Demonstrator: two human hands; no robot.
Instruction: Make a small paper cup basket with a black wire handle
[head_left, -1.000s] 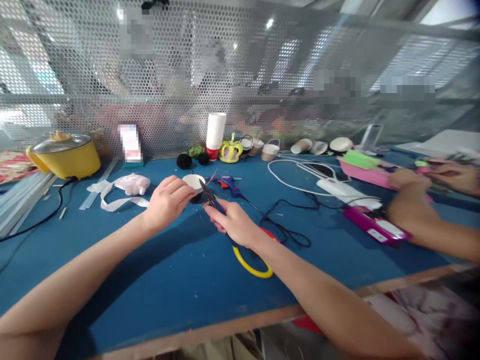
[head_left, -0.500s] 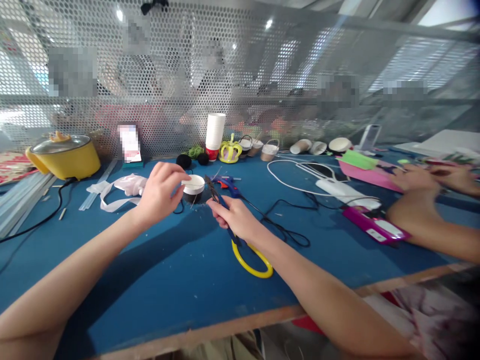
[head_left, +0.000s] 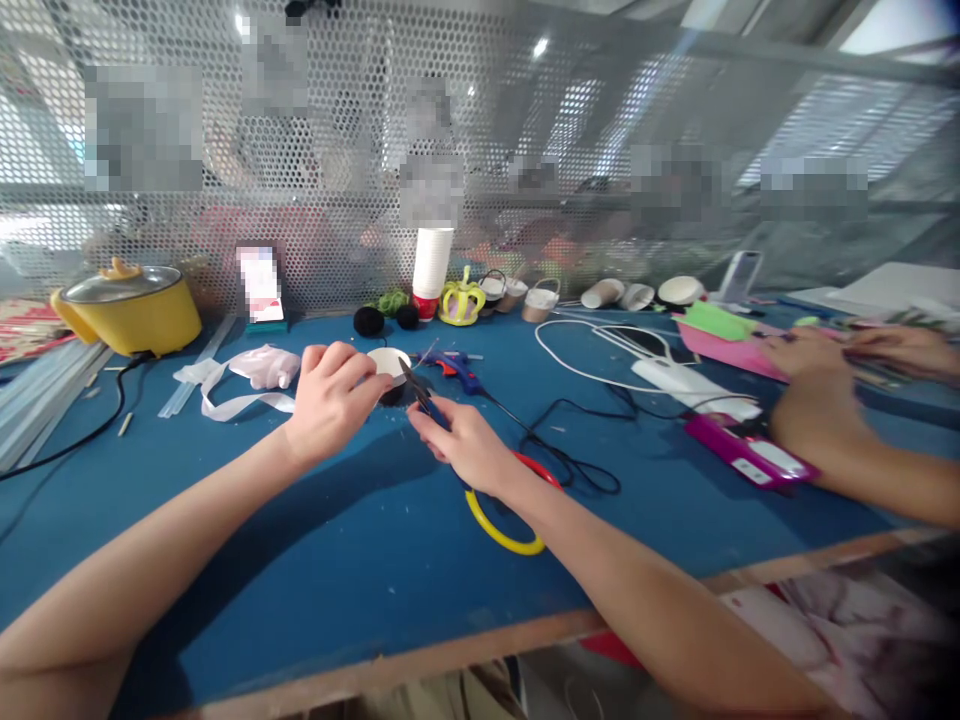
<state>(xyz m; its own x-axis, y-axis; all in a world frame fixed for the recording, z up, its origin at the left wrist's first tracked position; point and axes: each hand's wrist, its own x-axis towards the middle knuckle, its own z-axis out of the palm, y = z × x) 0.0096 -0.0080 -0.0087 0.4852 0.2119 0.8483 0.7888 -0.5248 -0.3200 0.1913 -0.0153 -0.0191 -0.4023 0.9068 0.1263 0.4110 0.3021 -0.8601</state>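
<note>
My right hand is closed round dark pliers with blue on the handles, jaws pointing up and left. My left hand has thumb and fingers brought together in a pinch; anything between the fingertips is too small to make out. Just behind the fingertips stands a small cup, white on top and dark below, partly hidden. Below my right wrist, yellow and red loops show against the table; the wrist covers part of them. A blue glue gun lies behind the pliers.
Left are a yellow electric pot, clear glue sticks and white ribbon. Stacked white cups and a yellow crown-like basket stand at the back. Cables and a power strip lie right, near another person's hands.
My left hand has lowered slightly and moved right, its fingertips closer to the pliers. The pliers have shifted slightly left. The red loop has come into view beside my right wrist.
</note>
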